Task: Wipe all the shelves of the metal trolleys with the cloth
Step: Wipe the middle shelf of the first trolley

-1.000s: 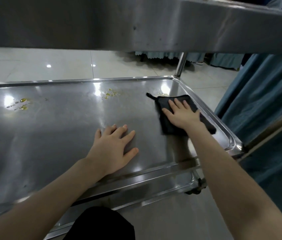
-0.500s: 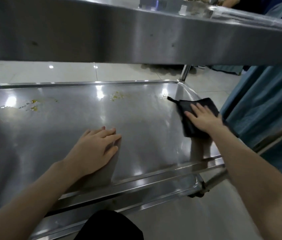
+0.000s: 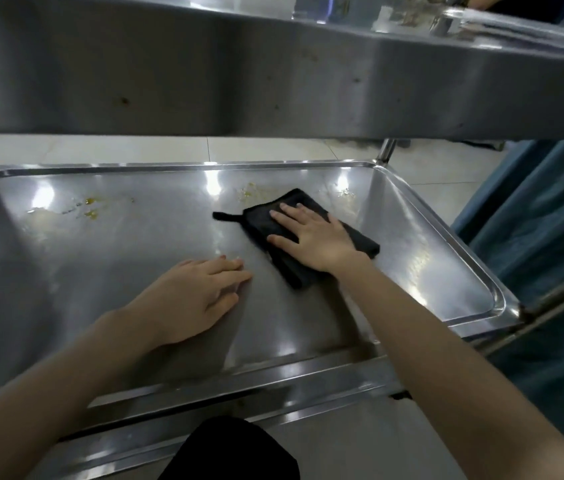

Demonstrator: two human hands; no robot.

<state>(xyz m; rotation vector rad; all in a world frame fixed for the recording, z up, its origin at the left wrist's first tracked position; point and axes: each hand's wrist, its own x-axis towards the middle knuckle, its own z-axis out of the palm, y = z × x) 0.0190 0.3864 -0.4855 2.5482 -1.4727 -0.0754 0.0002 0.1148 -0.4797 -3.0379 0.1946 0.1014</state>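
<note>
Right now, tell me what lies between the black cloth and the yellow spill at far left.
Head view: only bare, glare-streaked steel shelf separates the black cloth from the yellow spill.

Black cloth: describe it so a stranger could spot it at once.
Find the wide steel shelf below the upper shelf, and look toward its far right corner. There the right hand presses flat on a folded black cloth with a thin loop at its left. It is the only dark thing on the shiny metal.

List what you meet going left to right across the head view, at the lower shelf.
leftmost yellow smears → left hand → black cloth under the right hand → blue fabric
</note>
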